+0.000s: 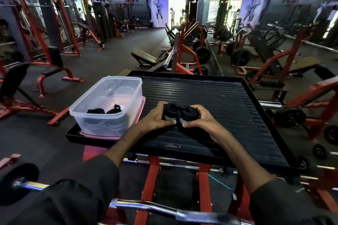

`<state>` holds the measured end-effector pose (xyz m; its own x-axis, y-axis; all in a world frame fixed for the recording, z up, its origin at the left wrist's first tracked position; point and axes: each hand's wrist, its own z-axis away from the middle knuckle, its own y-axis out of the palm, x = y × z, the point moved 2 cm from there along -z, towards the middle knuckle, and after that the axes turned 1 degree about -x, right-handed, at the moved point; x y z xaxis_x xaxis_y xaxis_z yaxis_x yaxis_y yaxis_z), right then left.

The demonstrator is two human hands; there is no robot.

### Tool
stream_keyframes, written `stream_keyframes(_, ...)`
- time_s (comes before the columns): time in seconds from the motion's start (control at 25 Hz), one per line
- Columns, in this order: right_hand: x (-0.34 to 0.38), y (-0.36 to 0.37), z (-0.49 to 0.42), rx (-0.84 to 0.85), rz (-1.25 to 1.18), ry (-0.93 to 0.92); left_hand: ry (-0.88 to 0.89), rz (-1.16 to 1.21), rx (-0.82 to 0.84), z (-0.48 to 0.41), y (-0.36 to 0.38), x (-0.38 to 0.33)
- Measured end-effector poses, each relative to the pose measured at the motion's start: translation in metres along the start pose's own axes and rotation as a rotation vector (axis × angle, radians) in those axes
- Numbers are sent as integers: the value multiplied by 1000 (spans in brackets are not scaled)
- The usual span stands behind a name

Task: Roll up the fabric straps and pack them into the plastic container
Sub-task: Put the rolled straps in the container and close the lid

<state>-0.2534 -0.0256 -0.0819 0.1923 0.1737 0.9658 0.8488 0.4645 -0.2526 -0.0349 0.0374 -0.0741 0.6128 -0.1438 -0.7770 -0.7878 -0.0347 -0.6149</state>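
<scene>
Snugly, rolled straps (180, 113) between both hands (158, 118) (197, 118)

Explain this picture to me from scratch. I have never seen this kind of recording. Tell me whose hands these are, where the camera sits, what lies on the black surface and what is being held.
There is no machine here. A person works with bare hands in a gym, and the single camera is worn on their head, looking forward and down. The left hand grips one rolled black strap. The right hand grips a second roll. The two rolls are pressed side by side over the ribbed black platform. On the platform's left side stands a clear plastic container, open and resting on a pink lid. Inside it lie dark straps, already packed.
</scene>
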Motion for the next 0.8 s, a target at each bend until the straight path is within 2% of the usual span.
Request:
stream_keyframes(0.16,7,-1,1,-3,55,-37,2,-88,-82,-2,3,-10)
stream_keyframes(0.28,30,-1,-1,-29,51,-100,20,-45,-185,6,-13,-27)
stream_keyframes(0.4,83,8,-7,-21,-73,-214,67,95,-326,11,-57,-58)
stream_keyframes(0.52,135,33,-19,-2,-198,-317,110,58,-437,24,-123,-80)
stream_keyframes(0.68,167,91,-49,92,-173,-359,50,-45,-379,60,-200,-62)
stream_keyframes(0.8,175,133,-79,173,-27,-320,-21,-123,-324,63,-236,-10)
